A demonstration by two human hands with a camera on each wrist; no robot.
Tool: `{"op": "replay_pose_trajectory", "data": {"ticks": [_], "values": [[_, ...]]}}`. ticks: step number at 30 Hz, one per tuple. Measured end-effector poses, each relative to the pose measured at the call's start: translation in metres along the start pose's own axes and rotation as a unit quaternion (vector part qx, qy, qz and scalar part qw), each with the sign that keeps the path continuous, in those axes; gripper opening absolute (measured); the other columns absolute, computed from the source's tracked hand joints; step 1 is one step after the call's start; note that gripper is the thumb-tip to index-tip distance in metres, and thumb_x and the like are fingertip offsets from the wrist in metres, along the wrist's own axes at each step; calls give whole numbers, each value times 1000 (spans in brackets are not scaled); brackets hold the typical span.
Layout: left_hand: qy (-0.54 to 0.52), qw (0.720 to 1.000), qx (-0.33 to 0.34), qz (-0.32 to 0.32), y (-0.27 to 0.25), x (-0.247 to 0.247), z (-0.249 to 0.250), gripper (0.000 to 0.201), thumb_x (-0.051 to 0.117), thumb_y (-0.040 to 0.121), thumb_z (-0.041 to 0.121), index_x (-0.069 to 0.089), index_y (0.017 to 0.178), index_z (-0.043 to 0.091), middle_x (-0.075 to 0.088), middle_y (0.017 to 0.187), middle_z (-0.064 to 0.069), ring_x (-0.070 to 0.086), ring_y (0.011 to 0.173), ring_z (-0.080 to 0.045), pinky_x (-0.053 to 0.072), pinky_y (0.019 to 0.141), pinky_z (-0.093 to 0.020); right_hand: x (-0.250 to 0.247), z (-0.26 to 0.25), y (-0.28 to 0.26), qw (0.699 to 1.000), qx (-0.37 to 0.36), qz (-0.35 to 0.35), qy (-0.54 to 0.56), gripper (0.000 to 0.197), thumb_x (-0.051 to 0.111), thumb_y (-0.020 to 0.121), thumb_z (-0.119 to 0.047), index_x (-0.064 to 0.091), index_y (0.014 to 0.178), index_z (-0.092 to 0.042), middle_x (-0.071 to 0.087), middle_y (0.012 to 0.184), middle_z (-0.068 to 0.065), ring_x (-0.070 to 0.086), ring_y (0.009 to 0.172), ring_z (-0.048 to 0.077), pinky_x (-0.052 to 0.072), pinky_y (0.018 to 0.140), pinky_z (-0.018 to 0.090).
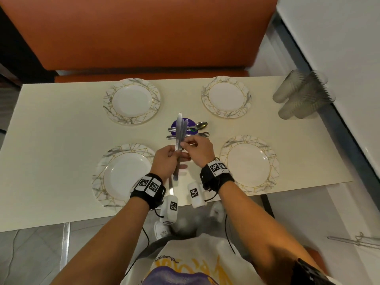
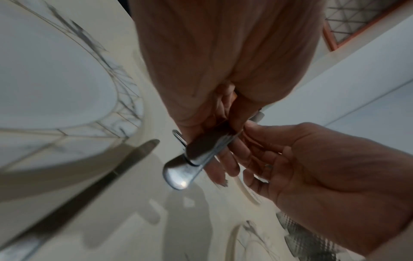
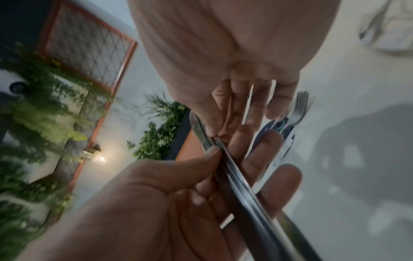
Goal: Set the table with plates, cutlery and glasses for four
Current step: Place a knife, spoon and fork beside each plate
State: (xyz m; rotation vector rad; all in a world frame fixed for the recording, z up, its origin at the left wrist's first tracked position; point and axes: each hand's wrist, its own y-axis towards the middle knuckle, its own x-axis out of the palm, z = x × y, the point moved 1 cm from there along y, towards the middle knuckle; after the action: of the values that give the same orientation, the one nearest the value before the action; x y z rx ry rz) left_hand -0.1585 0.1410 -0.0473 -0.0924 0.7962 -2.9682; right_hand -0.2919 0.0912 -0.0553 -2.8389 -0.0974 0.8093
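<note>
Four marble-rimmed plates sit on the cream table (image 1: 61, 130): far left (image 1: 131, 100), far right (image 1: 226, 96), near left (image 1: 123, 173), near right (image 1: 249, 164). My left hand (image 1: 177, 154) grips a bundle of knives (image 1: 179, 132) by the handles (image 2: 190, 164), blades pointing away from me. My right hand (image 1: 184, 144) pinches one of these knives (image 3: 241, 185) just above the left fingers. Spoons (image 1: 197, 126) and forks (image 1: 202, 134) lie on a purple coaster (image 1: 190, 125) at the table's centre. One knife (image 2: 89, 185) lies on the table beside the near left plate.
Several clear ribbed glasses (image 1: 302, 97) stand grouped at the table's far right corner. An orange bench (image 1: 144, 33) runs along the far side. A white wall ledge (image 1: 359, 140) borders the right edge. My feet show below the near table edge.
</note>
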Motion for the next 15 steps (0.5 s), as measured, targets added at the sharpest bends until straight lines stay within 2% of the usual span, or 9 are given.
{"op": "replay_pose_trajectory", "data": {"ticks": [2, 4, 6, 9, 11, 13, 15], "values": [[-1, 1000, 0, -8, 3, 22, 3, 18, 50, 108, 10, 65, 113, 2, 80, 94, -15, 79, 92, -27, 64, 82, -43, -20, 11, 5, 999, 28, 14, 27, 12, 75, 85, -25, 75, 93, -16, 74, 93, -6, 68, 84, 9, 53, 79, 23], [2, 1000, -6, -9, 11, 45, 2, 18, 52, 106, 10, 67, 113, 2, 80, 95, -14, 79, 92, -28, 63, 85, -44, -47, 24, 11, 996, 58, 26, 65, 4, 74, 87, -22, 72, 89, -19, 76, 90, -2, 72, 82, 14, 57, 80, 31], [24, 1000, -11, -10, 19, 71, 1, 17, 54, 104, 10, 68, 113, 5, 80, 93, -13, 79, 88, -30, 63, 85, -46, -81, 38, 16, 989, 82, 43, 116, 3, 70, 91, -16, 69, 89, -18, 77, 85, 2, 74, 73, 15, 58, 69, 29], [44, 999, -23, -17, 29, 118, -6, 19, 49, 105, 10, 65, 114, 5, 79, 91, -15, 78, 84, -33, 64, 81, -48, -141, 70, 26, 975, 116, 73, 176, 6, 66, 94, -11, 67, 89, -15, 76, 78, 3, 71, 59, 13, 49, 55, 20], [44, 998, -30, -14, 33, 154, -12, 21, 44, 108, 8, 64, 114, 2, 77, 91, -16, 75, 77, -29, 64, 73, -43, -183, 100, 33, 971, 135, 89, 176, 3, 65, 94, -9, 68, 92, -11, 75, 76, 5, 68, 54, 13, 49, 53, 24], [64, 997, -29, -8, 37, 186, -18, 22, 43, 108, 7, 64, 112, 3, 75, 89, -14, 70, 68, -21, 58, 62, -35, -225, 132, 38, 970, 156, 107, 150, 7, 65, 93, -10, 70, 97, -7, 76, 77, 7, 67, 54, 14, 51, 56, 28], [67, 997, -28, 3, 42, 215, -24, 23, 44, 106, 3, 66, 110, 5, 74, 85, -12, 66, 62, -18, 53, 57, -31, -264, 167, 40, 974, 177, 110, 91, 8, 67, 92, -13, 72, 97, -11, 76, 79, 4, 70, 59, 15, 57, 61, 32]]}}
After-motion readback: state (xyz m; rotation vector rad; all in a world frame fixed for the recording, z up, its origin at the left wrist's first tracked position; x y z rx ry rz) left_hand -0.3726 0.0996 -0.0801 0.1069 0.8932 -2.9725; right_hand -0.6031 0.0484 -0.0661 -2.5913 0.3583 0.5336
